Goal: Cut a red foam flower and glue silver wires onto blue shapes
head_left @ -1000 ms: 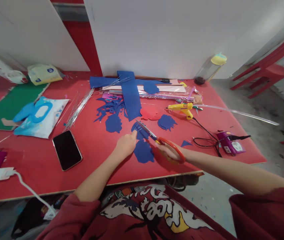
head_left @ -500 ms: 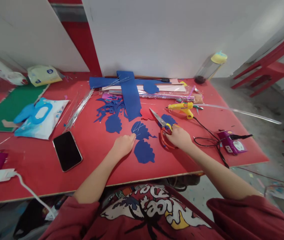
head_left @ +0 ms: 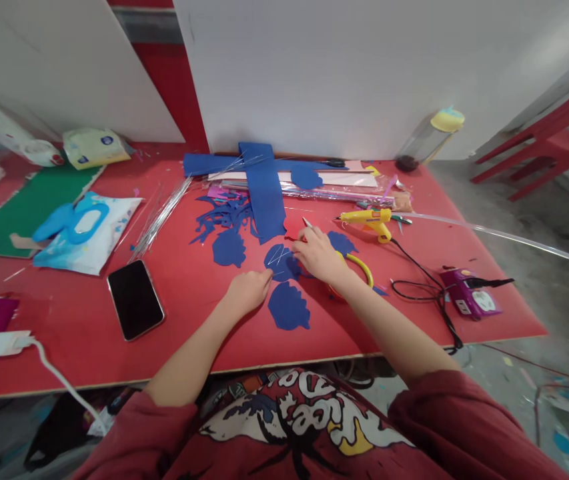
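Observation:
A blue cut-out [head_left: 280, 261] with thin wires [head_left: 277, 256] across it lies on the red table [head_left: 204, 320]. My left hand [head_left: 250, 291] rests at its lower left edge, fingers pressed together; what they pinch is too small to tell. Over the right edge of that cut-out is my right hand [head_left: 318, 255], its fingers bent and anything between them hidden. The scissors [head_left: 363, 267] lie partly beneath my right hand and wrist, handles showing on the right. Other blue cut-outs lie to the left [head_left: 229, 248], below [head_left: 289, 305] and to the right [head_left: 341, 243].
A yellow glue gun [head_left: 371, 219] with a black cord lies at the right, near a purple power socket [head_left: 471, 293]. Blue strips [head_left: 264, 190], scraps [head_left: 224, 215] and wires [head_left: 164, 217] lie farther back. A phone [head_left: 135, 300] and wipes pack [head_left: 89, 233] are at left.
My right hand has let go of the scissors and moved left over the wired cut-out. The scissors now lie turned on the table. My left hand has stayed almost in place.

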Motion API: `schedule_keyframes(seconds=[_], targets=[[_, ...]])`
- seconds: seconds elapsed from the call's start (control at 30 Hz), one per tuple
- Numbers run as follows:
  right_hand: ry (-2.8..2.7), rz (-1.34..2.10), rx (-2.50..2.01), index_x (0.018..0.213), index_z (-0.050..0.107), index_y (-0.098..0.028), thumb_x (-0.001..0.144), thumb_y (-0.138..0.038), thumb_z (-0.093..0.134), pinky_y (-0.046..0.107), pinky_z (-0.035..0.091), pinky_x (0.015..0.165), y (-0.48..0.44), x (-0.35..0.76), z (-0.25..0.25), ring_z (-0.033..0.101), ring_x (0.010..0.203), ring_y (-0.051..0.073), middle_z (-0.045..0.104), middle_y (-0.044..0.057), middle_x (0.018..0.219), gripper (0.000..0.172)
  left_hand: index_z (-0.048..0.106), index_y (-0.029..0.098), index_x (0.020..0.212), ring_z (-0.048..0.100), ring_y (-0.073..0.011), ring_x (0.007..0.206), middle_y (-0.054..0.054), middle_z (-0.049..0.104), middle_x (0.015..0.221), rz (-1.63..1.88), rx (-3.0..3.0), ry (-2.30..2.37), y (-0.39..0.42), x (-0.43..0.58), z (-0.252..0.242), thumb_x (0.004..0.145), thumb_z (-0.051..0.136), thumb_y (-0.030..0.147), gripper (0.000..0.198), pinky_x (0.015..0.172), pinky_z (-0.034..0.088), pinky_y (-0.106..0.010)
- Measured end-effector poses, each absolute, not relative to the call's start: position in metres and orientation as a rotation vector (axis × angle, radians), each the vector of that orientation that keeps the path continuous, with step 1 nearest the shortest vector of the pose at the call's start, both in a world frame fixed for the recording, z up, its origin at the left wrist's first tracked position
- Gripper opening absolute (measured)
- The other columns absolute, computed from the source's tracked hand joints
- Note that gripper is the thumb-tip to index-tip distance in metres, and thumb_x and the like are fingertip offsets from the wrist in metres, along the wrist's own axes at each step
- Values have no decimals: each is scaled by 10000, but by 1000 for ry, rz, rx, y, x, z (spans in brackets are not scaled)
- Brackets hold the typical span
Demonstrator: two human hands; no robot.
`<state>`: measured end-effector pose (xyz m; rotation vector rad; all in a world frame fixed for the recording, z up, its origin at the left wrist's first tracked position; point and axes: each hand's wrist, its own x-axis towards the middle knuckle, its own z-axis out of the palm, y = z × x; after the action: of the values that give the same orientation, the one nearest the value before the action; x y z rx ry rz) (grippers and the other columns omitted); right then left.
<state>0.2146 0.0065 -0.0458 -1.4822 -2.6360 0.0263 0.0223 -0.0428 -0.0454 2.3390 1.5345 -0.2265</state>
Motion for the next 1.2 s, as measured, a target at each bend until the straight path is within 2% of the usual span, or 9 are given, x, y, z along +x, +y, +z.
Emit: schedule_keyframes(seconds=[0.2,0.33,0.67,0.8,1.03,1.2], targets=[[-2741,12,-1232,856,655,-220,885,-266,456,406,292,887,39,200,-63,363,1038,247,446,85,1182,206,555,186,1084,656,-252,827,-132,679,864,-222,2347,1531,-43,22,-46,933,232,291,371,680,480,-337],[-2815,11,-1178,862,650,-222,882,-268,467,398,284,875,46,200,-65,352,1054,246,433,80,1200,190,557,175,1077,655,-251,832,-138,679,873,-240,2334,1529,-43,24,-44,931,241,290,367,682,479,-334],[-2857,67,-1117,892,646,-232,908,-267,404,386,274,877,50,204,-74,352,1068,240,459,71,1175,245,551,179,1062,656,-241,813,-124,677,852,-268,2334,1531,-42,24,-45,931,231,293,363,666,469,-314],[-2771,64,-1134,884,621,-209,909,-216,375,388,270,896,46,208,-67,377,1056,233,491,71,1167,248,541,180,1084,660,-251,805,-125,678,846,-269,2344,1530,-43,24,-46,933,230,297,365,653,474,-321],[-2452,244,-1394,849,560,-158,902,-158,342,337,302,815,15,209,-59,463,906,212,602,87,903,224,550,159,1073,663,-283,791,-147,680,834,-264,2360,1505,-45,24,-47,927,227,277,373,642,484,-352],[-2370,316,-1456,843,563,-159,884,-145,399,323,296,785,-3,200,-81,489,877,209,620,78,869,169,550,158,1063,666,-284,775,-135,681,810,-268,2360,1500,-45,25,-48,926,237,266,358,639,488,-354]])
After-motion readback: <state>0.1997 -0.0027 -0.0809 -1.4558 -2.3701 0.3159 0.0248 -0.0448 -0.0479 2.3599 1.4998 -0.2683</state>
